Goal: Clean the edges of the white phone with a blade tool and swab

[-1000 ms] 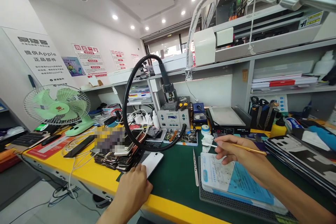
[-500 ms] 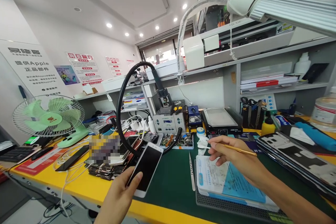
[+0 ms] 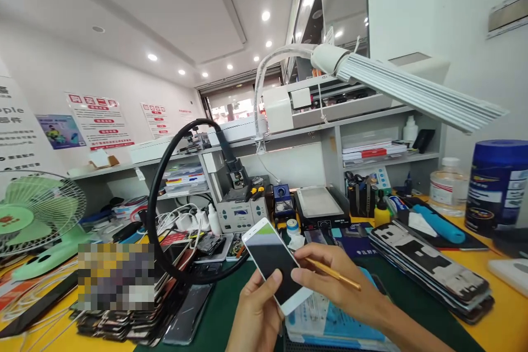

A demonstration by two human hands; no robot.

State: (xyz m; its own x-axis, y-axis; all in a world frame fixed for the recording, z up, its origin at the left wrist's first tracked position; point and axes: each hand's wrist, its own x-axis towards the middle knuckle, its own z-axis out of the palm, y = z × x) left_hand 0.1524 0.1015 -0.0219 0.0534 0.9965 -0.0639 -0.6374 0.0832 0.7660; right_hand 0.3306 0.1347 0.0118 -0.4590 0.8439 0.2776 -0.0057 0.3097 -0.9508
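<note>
A white-framed smartphone (image 3: 264,252) with a dark, reflecting screen is gripped in my left hand (image 3: 258,311), thumb lying on the glass. My right hand (image 3: 350,283) is closed around a slim gold-coloured pen-like tool (image 3: 338,275), whose front end is hidden by the phone and fingers. The fingers of that hand also meet the phone's right edge. Below both hands lies a flat blue-and-white printed pack (image 3: 342,322) on the green mat (image 3: 223,308). A small jar with a blue lid (image 3: 292,225) stands just beyond the phone.
Stacked phone parts (image 3: 119,324) lie left, and a pile of phone frames (image 3: 433,269) lies right. A black hose (image 3: 154,198) loops from the rework station (image 3: 239,213). Above hangs a lamp (image 3: 416,88). A green fan (image 3: 37,220) stands far left.
The phone has come up and rightward in my left hand, and my right hand has brought the gold tool over to its edge. The camera view has swung right.
</note>
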